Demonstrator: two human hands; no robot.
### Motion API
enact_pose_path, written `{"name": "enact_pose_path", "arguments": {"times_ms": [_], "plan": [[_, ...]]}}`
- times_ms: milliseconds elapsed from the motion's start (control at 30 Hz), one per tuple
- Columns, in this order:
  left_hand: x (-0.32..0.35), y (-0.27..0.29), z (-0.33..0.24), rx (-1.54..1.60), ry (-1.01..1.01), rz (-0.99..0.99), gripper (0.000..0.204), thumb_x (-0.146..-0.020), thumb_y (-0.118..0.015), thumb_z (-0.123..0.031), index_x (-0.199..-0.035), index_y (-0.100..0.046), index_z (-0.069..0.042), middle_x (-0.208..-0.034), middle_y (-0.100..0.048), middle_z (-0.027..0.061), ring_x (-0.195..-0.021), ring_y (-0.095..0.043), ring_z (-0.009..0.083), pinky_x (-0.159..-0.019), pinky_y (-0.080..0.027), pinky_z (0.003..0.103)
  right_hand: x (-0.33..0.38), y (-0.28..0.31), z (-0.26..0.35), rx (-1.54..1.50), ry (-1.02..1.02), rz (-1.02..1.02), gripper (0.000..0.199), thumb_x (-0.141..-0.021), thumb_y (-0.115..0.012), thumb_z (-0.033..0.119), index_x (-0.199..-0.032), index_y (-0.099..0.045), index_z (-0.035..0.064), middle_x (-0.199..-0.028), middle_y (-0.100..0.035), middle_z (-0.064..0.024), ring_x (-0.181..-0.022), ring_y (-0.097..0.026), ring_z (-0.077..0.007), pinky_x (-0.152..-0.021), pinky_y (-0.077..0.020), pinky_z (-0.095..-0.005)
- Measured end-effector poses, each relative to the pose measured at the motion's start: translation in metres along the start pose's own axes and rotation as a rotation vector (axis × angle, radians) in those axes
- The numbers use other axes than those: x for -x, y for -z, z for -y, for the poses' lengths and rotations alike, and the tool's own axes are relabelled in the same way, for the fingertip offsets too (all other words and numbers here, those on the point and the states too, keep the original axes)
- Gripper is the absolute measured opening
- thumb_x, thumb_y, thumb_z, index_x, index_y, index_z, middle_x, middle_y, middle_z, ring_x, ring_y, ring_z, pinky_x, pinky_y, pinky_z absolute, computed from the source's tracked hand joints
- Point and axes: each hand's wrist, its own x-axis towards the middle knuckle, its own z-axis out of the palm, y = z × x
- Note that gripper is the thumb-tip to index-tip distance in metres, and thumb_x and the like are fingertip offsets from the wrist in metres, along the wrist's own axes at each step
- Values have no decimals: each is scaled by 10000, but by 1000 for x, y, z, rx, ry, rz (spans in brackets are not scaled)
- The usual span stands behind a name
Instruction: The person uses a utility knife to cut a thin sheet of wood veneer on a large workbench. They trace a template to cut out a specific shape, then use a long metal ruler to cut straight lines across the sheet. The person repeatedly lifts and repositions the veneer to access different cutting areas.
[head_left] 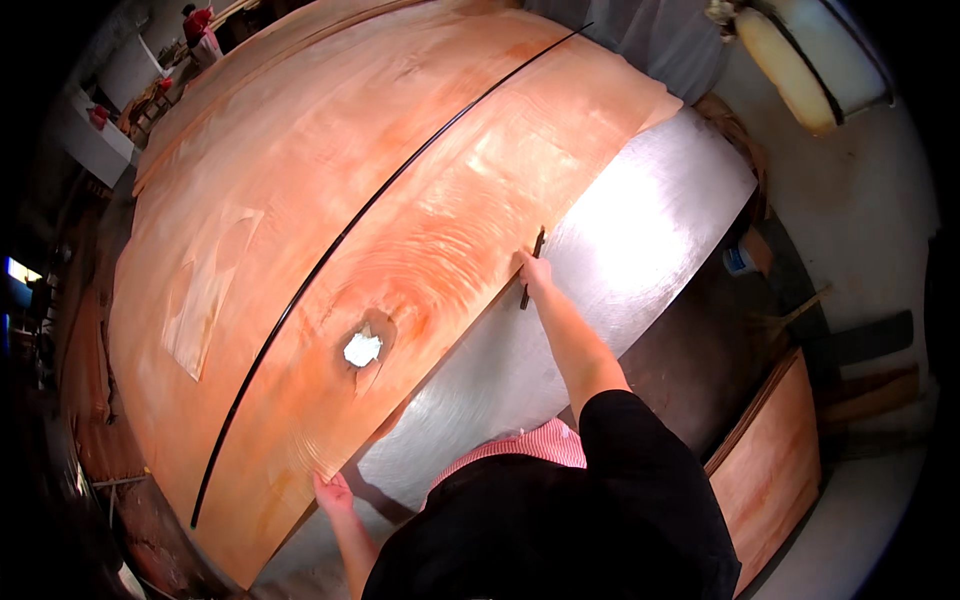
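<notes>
A large orange-brown wood veneer sheet [450,240] spreads over a table topped with shiny metal [640,200]. Its near edge runs slantwise in front of me. My left hand [334,492] pinches that edge at the lower left, fingers closed on it. Farther up and to the right, my right hand [537,272] is closed around a slim dark tool [541,240] at the same edge; its exact kind is unclear. A ragged hole [362,348] with pale white showing through lies between my hands. Beyond it, a long thin black strip [345,232] crosses the veneer.
A loose veneer piece [205,295] lies on the left of the sheet. Stacked wood sheets [770,460] stand at the lower right. A rounded yellowish-white object [800,75] sits at the upper right. Another person [200,30] is far off at the upper left.
</notes>
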Motion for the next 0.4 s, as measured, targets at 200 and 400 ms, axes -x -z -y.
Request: {"name": "enact_pose_path", "arguments": {"times_ms": [200, 400], "plan": [[-17, 14, 6, -24, -4, -115, 302, -827, -511, -288, -1068, -509, -105, -1036, -564, 21, -920, -542, 131, -764, -462, 257, 13, -4, -1, -44, 26, -13, 263, -771, -580, 207, -579, -429, 110, -450, -339, 35, -353, -299, -90, -348, -225, -254], [-36, 13, 18, -64, -43, -170, 374, -836, -496, -285, -1155, -436, -99, -1135, -501, 41, -1003, -496, 176, -824, -441, 299, 0, -4, -16, 35, -90, -45, 217, -787, -571, 230, -656, -445, 109, -451, -346, 34, -351, -297, -93, -342, -220, -245]]}}
